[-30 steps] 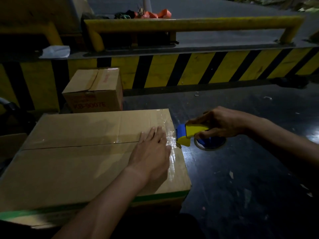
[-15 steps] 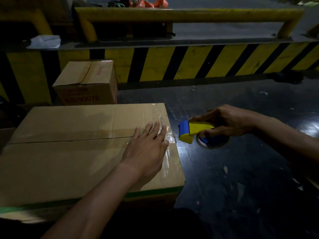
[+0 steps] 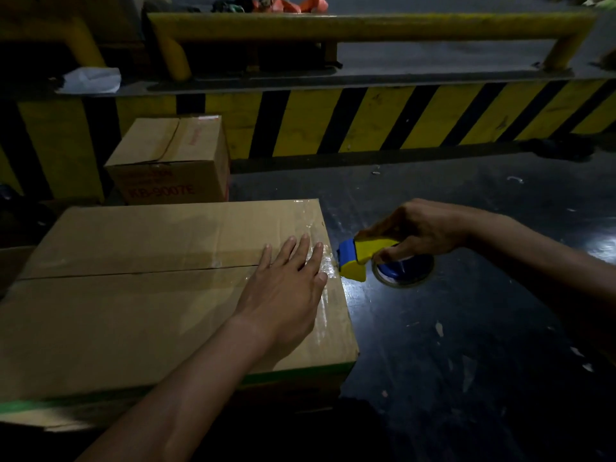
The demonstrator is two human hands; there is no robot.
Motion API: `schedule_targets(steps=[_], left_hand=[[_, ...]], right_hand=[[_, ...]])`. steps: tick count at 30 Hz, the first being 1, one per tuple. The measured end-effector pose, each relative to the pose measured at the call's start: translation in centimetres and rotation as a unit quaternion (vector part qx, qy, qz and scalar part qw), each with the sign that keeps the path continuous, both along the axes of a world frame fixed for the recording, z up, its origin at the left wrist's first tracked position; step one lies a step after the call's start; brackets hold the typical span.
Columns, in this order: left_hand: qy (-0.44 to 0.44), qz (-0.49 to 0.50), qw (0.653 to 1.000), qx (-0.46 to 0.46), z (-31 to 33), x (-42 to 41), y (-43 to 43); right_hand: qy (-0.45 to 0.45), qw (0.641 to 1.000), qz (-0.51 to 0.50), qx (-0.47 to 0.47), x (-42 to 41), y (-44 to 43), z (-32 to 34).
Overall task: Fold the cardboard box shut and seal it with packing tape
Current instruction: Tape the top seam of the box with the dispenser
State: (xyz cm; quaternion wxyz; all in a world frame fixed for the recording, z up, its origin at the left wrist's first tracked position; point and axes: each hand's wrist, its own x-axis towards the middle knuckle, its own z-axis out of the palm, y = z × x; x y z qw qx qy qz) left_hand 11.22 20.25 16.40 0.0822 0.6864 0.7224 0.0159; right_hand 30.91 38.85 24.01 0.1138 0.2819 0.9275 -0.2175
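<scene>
A large cardboard box (image 3: pixel 140 305) lies in front of me with both top flaps folded down and meeting in a seam. Clear tape glints across the right end of its top. My left hand (image 3: pixel 286 281) lies flat on the box, fingers spread over the seam near the right edge. My right hand (image 3: pixel 416 228) grips a yellow and blue tape dispenser (image 3: pixel 358 258), whose blue nose touches the box's right edge at the seam. The tape roll (image 3: pixel 405 271) hangs below the hand, partly hidden.
A smaller brown box (image 3: pixel 173 161) with red print stands behind the large one. A yellow and black striped kerb (image 3: pixel 366 121) and a yellow guard rail (image 3: pixel 366 26) run across the back. Dark glossy floor (image 3: pixel 466 361) spreads to the right, dotted with small scraps.
The tape dispenser drew a little away from the box's right edge, then came back against it at the seam. My left hand has stayed flat on the top.
</scene>
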Motion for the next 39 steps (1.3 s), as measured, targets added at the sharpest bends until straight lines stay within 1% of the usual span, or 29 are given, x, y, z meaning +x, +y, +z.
schedule_targets(steps=[5, 8, 11, 16, 21, 25, 27, 32, 35, 39], left_hand=[[-0.007, -0.002, 1.0, 0.012, 0.0, -0.1, -0.2], [-0.008, 0.001, 1.0, 0.024, -0.2, -0.1, -0.2], [-0.009, 0.001, 1.0, 0.027, -0.3, -0.1, -0.2], [-0.009, 0.004, 1.0, 0.017, 0.0, 0.0, -0.3], [0.005, 0.002, 1.0, 0.011, 0.1, 0.2, -0.4], [0.0, 0.002, 1.0, 0.009, 0.3, 0.2, -0.4], [0.0, 0.002, 1.0, 0.001, 0.5, 0.3, -0.5], [0.003, 0.004, 1.0, -0.002, 0.4, 0.2, -0.3], [0.005, 0.002, 1.0, -0.003, 0.4, 0.2, -0.2], [0.003, 0.004, 1.0, -0.005, 0.5, 0.2, -0.2]], right_hand=[[-0.013, 0.999, 0.031, 0.027, -0.1, 0.4, 1.2], [0.026, 0.999, 0.008, 0.017, 1.5, 0.8, 0.8], [0.076, 0.997, -0.008, -0.014, 3.1, 0.9, -0.5], [0.091, 0.996, 0.013, -0.011, 3.6, 1.6, -1.5], [0.072, 0.997, 0.007, -0.03, 3.8, 1.5, -0.8], [0.035, 0.999, 0.032, 0.014, 2.6, 0.9, -0.6], [0.021, 0.999, 0.036, 0.021, 1.7, 0.6, -1.0], [0.018, 1.0, -0.003, -0.02, 0.9, 0.2, -1.4], [0.017, 0.999, -0.024, -0.024, 0.9, 0.2, -1.6], [0.009, 0.999, -0.021, -0.026, -0.2, 0.0, -0.6]])
